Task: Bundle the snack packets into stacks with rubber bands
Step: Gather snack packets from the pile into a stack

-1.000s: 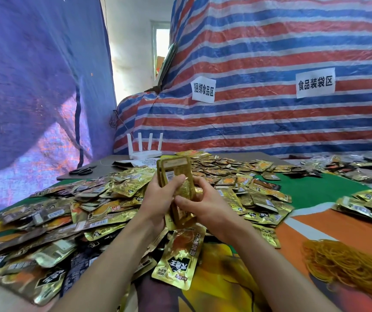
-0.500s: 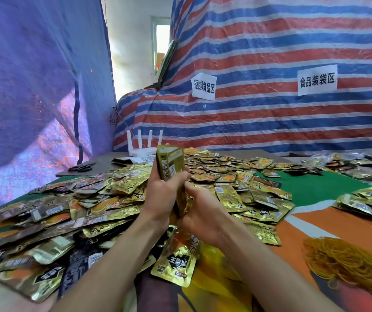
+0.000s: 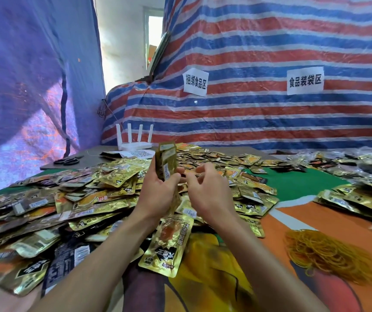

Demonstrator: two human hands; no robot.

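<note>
The left grip (image 3: 158, 194) is closed around a stack of snack packets (image 3: 165, 163). It holds the stack upright on its edge above the middle of the counter (image 3: 293, 186), with the thumb across the near face and a barcode label turned towards the camera. Just at 3 o'clock of the stack is the right grip (image 3: 207, 192). Its fingers are curled, with thumb and forefinger drawn together close to the stack's side. Whether they pinch a band there is too fine to tell. Loose gold packets (image 3: 90, 199) lie heaped over the counter from 9 o'clock round to 1 o'clock of the hands. More of them (image 3: 360, 199) lie at 3 o'clock, well apart. One single packet (image 3: 167, 244) lies face up at 6 o'clock, directly below the wrists, on the coloured cloth. A tangled pile of yellow rubber bands (image 3: 329, 255) sits on the orange part of the cloth at 4 o'clock, away from both hands. At the far edge, towards 11 o'clock, stands a white router (image 3: 135, 144) with four aerials, and black scissors (image 3: 66, 161) lie at 10 o'clock. Behind, a striped tarp (image 3: 270, 41) carries two white paper signs (image 3: 195, 82).
</note>
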